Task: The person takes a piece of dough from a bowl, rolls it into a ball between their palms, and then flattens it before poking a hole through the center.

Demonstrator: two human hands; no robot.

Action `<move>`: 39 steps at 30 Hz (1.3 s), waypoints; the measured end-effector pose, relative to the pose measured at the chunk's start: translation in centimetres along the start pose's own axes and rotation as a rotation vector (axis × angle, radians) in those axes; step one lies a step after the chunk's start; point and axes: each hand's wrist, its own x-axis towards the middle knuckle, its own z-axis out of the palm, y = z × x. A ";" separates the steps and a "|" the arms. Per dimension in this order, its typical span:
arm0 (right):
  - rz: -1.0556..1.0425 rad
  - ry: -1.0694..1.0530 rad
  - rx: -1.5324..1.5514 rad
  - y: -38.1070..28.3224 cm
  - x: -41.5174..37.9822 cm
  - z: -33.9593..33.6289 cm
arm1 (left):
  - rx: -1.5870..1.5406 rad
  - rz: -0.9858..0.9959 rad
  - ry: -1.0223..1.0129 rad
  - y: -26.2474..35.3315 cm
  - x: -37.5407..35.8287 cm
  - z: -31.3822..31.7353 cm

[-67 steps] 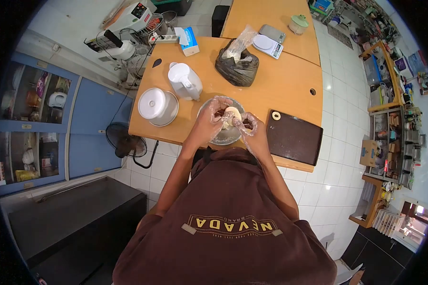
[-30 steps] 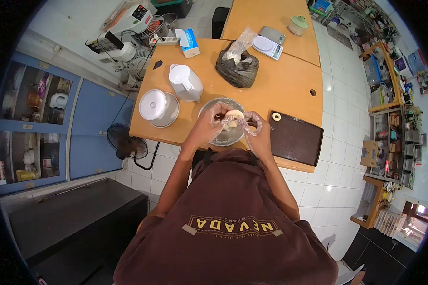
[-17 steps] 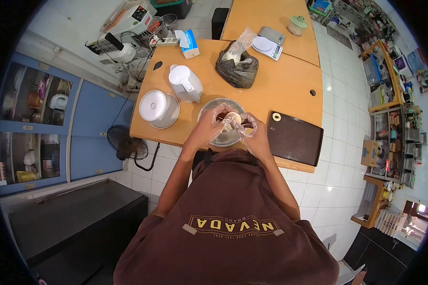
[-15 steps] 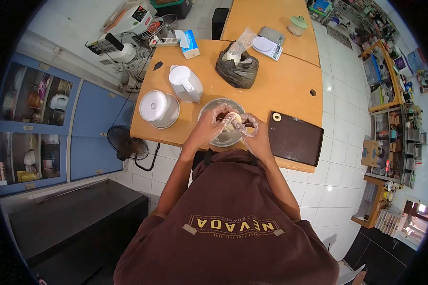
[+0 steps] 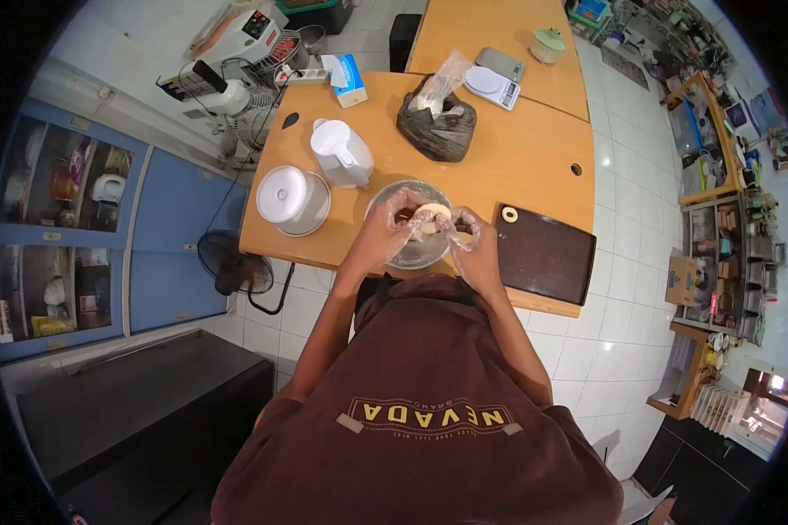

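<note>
Above a round metal bowl (image 5: pixel 418 255), my two flour-dusted hands hold a pale piece of dough (image 5: pixel 433 212) between them. The fingers of my left hand (image 5: pixel 392 229) are closed on its left side. On its right side, my right hand (image 5: pixel 469 243) pinches it with thumb and fingers. The dough looks curved, like part of a ring, but fingers cover some of it. A small dough ring (image 5: pixel 510 213) lies at the upper left corner of a dark baking tray (image 5: pixel 545 258), just right of my right hand.
Left of the bowl stand a white pitcher (image 5: pixel 341 156) and a white lidded container (image 5: pixel 289 199). Behind the bowl sits a black plastic bag (image 5: pixel 438 131), with a kitchen scale (image 5: pixel 492 87) farther back. A blue-white box (image 5: pixel 350 83) stands near a power strip.
The dough between my hands has tilted so that more of its curved upper edge shows. My fingers have shifted slightly around it, and both hands remain above the bowl.
</note>
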 end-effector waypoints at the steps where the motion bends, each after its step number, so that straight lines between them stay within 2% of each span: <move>1: 0.016 0.015 0.008 -0.3 0.0 0.0 | 0.007 0.005 -0.045 -0.4 0.0 -0.3; 3: 0.034 0.024 0.020 -0.4 0.0 0.0 | 0.020 0.014 -0.135 -1.3 0.1 -0.9; 9: 0.011 -0.107 -0.069 0.4 -0.2 -0.3 | 0.059 0.032 0.055 0.9 0.2 0.1; 11: 0.036 -0.121 -0.067 -0.5 0.0 -0.1 | 0.067 -0.002 -0.013 -0.1 0.3 -0.3; 17: -0.062 0.001 -0.030 0.1 -0.1 0.0 | -0.002 -0.027 -0.122 -0.3 0.2 -0.9; 21: -0.009 -0.020 -0.003 0.2 -0.1 0.2 | -0.064 0.006 -0.155 0.0 0.2 -1.0; 24: 0.003 -0.075 -0.054 0.7 -0.3 0.1 | -0.070 0.002 -0.024 0.9 0.2 -0.4; 27: -0.003 -0.056 -0.051 -0.5 -0.2 0.1 | -0.098 0.032 -0.022 -0.1 0.2 -0.5; 30: -0.025 -0.005 -0.038 -0.5 0.0 0.0 | 0.024 -0.028 -0.137 -0.4 0.2 -0.9; 33: -0.029 0.015 -0.023 -0.1 0.0 0.1 | 0.005 -0.076 -0.146 0.0 0.2 -0.7; 36: 0.005 -0.028 -0.035 -0.1 -0.3 0.1 | -0.134 0.001 -0.002 0.7 0.5 -0.1; 39: 0.044 -0.111 -0.087 0.4 -0.2 -0.1 | -0.128 -0.102 0.061 1.7 0.4 0.1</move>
